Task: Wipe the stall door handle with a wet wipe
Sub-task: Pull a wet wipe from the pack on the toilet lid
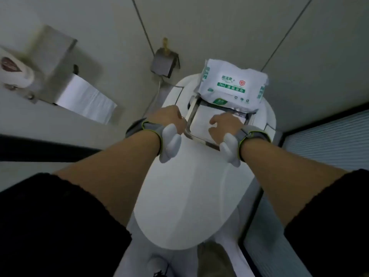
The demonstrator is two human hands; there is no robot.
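Note:
A white and green wet wipe pack (232, 84) lies at the far end of a shallow metal tray (201, 141), which rests on the closed white toilet lid (185, 196). A white sheet (199, 121) lies flat in the tray. My left hand (169, 120) is closed at the tray's left rim. My right hand (224, 127) rests on the sheet with fingers curled down; whether it pinches the sheet is hidden. Both wrists wear grey bands with white devices. No stall door handle is in view.
On the left wall are a steel paper dispenser (58, 62) with tissue (85, 98) hanging out and a white unit (14, 72). A small grey holder (164, 61) hangs on the back wall. A dark-framed panel (327, 140) is at the right.

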